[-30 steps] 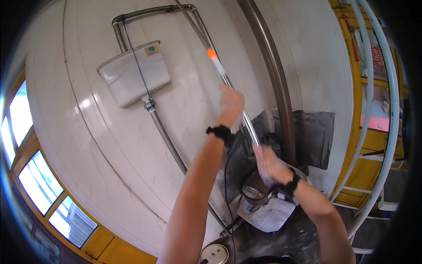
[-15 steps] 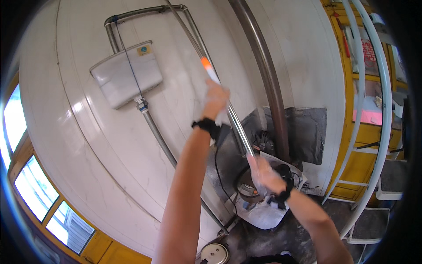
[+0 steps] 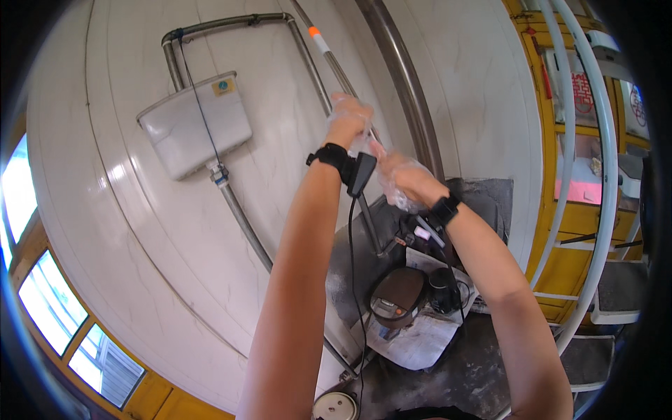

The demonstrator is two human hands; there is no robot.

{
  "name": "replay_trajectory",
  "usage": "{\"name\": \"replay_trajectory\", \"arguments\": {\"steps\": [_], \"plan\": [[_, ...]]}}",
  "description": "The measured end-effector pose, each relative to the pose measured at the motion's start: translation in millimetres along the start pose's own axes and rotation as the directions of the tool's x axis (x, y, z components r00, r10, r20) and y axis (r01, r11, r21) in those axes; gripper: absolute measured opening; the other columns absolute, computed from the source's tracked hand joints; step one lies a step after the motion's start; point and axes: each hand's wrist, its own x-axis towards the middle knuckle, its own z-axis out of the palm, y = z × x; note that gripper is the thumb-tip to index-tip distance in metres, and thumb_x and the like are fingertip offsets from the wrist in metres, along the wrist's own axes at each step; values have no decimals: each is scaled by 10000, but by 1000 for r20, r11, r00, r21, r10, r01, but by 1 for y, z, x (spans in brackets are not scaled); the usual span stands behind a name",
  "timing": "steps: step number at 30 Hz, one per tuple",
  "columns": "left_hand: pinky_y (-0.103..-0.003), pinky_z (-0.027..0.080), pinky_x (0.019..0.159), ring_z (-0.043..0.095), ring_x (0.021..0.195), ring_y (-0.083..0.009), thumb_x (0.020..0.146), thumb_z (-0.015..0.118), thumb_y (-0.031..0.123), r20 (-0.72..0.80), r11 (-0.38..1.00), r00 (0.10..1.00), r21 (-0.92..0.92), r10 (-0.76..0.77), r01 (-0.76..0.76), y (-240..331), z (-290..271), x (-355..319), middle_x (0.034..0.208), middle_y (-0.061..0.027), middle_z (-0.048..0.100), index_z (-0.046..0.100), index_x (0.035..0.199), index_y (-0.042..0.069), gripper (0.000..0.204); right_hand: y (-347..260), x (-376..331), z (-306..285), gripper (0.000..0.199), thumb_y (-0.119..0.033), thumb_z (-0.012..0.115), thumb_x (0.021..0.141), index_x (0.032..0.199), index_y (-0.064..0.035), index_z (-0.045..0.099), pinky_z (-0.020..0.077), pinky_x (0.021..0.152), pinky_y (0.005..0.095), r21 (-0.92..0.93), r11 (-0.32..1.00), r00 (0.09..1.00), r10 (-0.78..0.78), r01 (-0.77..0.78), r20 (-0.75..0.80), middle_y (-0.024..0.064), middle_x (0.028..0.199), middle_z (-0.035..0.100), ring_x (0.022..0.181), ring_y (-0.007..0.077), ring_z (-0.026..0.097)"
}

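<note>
A metal pole (image 3: 339, 71) with an orange-and-white band slants upward before the pale wall (image 3: 175, 231), beside a thick brown pipe (image 3: 402, 70). The left hand's (image 3: 352, 115) grip is closed around it below the band, the right hand's (image 3: 404, 176) just lower; a dark cooker (image 3: 400, 285) sits on paper (image 3: 418, 343) beneath.

Tank (image 3: 199, 129) left of pole (image 3: 339, 71)

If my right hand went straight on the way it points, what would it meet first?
Probably your clear-gloved left hand, just up and to the left along the slim silver metal pole, though depth between them is unclear.
</note>
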Motion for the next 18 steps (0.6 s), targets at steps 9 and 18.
{"name": "replay_trajectory", "arguments": {"steps": [9,18], "plan": [[-421,547,641,674,740,-369,796,580,124,-75,912,925,-214,-374,351,-1,70,-64,871,-263,618,223,1163,-78,550,-28,-187,39,268,-208,440,1016,996,0,609,473,679,254,-226,934,961,266,-277,-81,31,855,599,772,126,568],[-459,508,832,615,934,-444,774,611,217,-68,923,957,-291,-283,253,-2,78,-54,958,-312,595,297,1132,-162,609,26,-157,12,277,-304,522,943,848,-46,557,448,548,360,-309,871,922,337,-382,-190,95,736,555,618,262,547]]}}
